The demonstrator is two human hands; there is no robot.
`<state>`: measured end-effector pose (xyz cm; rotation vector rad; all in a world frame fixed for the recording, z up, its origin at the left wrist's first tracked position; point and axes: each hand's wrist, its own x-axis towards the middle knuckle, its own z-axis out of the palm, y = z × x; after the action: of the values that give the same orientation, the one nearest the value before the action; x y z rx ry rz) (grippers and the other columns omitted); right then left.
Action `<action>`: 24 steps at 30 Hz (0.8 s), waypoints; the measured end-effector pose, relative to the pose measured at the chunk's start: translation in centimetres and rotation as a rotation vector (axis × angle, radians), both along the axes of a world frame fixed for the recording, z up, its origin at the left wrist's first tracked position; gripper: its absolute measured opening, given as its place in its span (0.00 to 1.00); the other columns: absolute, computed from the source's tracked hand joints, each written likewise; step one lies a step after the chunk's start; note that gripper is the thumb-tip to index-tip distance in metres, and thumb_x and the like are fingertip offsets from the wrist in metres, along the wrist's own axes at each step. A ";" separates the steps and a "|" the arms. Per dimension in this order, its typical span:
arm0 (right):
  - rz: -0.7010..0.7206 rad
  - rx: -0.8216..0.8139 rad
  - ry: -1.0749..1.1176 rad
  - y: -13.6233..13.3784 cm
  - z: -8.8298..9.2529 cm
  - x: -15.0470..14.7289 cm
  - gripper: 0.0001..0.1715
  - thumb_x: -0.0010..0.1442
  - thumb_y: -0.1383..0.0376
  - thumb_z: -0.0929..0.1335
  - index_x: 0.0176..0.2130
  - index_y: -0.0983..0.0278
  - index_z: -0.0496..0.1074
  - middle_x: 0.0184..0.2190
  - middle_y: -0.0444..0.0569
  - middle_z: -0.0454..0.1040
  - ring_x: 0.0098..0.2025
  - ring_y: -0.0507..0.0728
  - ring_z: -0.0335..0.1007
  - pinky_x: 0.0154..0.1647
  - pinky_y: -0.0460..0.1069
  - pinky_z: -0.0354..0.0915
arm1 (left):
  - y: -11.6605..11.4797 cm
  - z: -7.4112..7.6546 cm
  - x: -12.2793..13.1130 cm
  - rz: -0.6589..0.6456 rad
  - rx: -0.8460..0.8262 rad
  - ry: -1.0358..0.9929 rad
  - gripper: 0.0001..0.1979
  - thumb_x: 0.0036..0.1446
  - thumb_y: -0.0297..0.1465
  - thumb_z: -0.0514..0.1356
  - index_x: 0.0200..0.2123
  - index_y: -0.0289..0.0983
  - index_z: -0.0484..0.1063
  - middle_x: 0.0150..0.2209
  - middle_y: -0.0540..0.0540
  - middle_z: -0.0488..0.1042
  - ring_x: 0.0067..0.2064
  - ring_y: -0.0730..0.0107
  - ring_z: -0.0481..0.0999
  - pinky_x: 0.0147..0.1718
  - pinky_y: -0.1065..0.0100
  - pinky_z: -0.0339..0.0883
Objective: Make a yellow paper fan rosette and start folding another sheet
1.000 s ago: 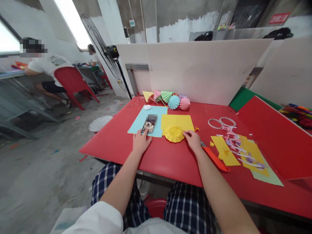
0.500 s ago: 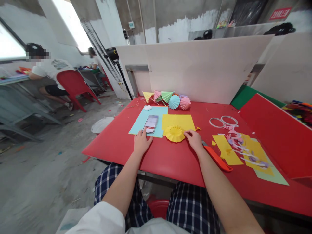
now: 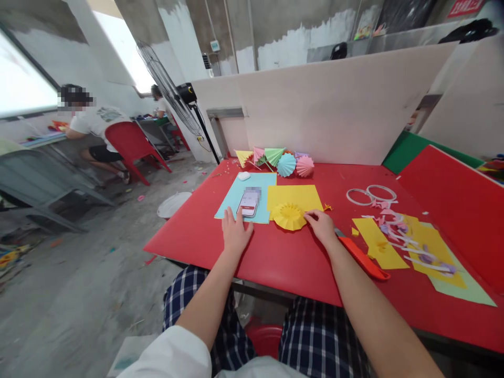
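My left hand is open, fingers spread, at the near edge of the light-blue paper. Its fingertips are close to the lower end of a phone with a lit screen; whether they touch it I cannot tell. A yellow pleated paper rosette lies partly over a flat yellow sheet. My right hand pinches the rosette's right edge between thumb and fingertips. Just right of that hand lies a craft knife with an orange handle, its blade end toward the wrist.
Folded paper fans in several colours stand along the back. Two rings of tape, paper strips and cut yellow paper lie to the right. A red board leans there. A white partition closes the back.
The view has turned slightly left, so everything sits further right. My left hand's fingers have spread and shifted a little at the phone's lower end. My right hand stays at the rosette's edge.
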<state>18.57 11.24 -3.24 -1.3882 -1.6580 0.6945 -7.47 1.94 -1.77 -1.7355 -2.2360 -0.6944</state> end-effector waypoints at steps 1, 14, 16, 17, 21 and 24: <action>-0.008 0.004 0.003 0.1 -0.1 0.0 0.12 0.49 0.57 0.65 0.28 0.62 0.71 0.31 0.49 0.75 0.36 0.59 0.69 0.40 0.53 0.61 | -0.3 0.1 0.6 -0.067 0.037 0.058 0.28 0.55 0.37 0.52 0.58 0.34 0.56 0.63 0.32 0.45 0.63 0.45 0.44 0.56 0.47 0.48; -0.165 0.057 0.108 0.9 0.1 -0.7 0.15 0.49 0.55 0.64 0.28 0.64 0.71 0.29 0.51 0.74 0.31 0.57 0.68 0.37 0.52 0.62 | 1.1 0.9 6.2 -0.630 0.003 0.003 0.22 0.59 0.33 0.46 0.57 0.36 0.57 0.53 0.38 0.64 0.56 0.59 0.61 0.54 0.58 0.56; -0.215 0.086 0.112 1.1 0.3 -1.0 0.15 0.50 0.56 0.63 0.28 0.65 0.71 0.30 0.52 0.73 0.32 0.57 0.67 0.38 0.52 0.61 | 2.6 0.9 6.9 -0.605 0.027 -0.059 0.22 0.59 0.33 0.46 0.56 0.36 0.57 0.52 0.39 0.65 0.54 0.60 0.62 0.53 0.58 0.56; -0.238 0.101 0.113 1.2 0.3 -1.2 0.15 0.51 0.56 0.63 0.28 0.65 0.71 0.31 0.52 0.73 0.33 0.57 0.66 0.39 0.52 0.61 | 3.4 0.9 7.2 -0.588 0.040 -0.085 0.21 0.59 0.32 0.46 0.56 0.36 0.57 0.51 0.39 0.65 0.54 0.60 0.62 0.53 0.57 0.56; -0.321 0.139 0.120 1.7 0.5 -1.6 0.14 0.52 0.57 0.62 0.28 0.65 0.70 0.30 0.53 0.71 0.33 0.57 0.64 0.39 0.52 0.60 | 6.3 1.0 8.6 -0.517 0.096 -0.182 0.20 0.59 0.31 0.45 0.54 0.36 0.59 0.49 0.39 0.66 0.52 0.60 0.63 0.52 0.58 0.57; -0.371 0.155 0.137 2.2 0.6 -1.8 0.14 0.53 0.58 0.62 0.28 0.65 0.70 0.30 0.53 0.71 0.32 0.57 0.64 0.39 0.52 0.60 | 7.8 1.0 9.5 -0.488 0.134 -0.285 0.20 0.59 0.32 0.45 0.54 0.36 0.59 0.49 0.39 0.66 0.52 0.60 0.63 0.51 0.59 0.57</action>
<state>16.77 13.41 -2.65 -1.4491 -1.2722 0.4268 2.07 9.75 -0.73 -2.2527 -1.8676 -1.2305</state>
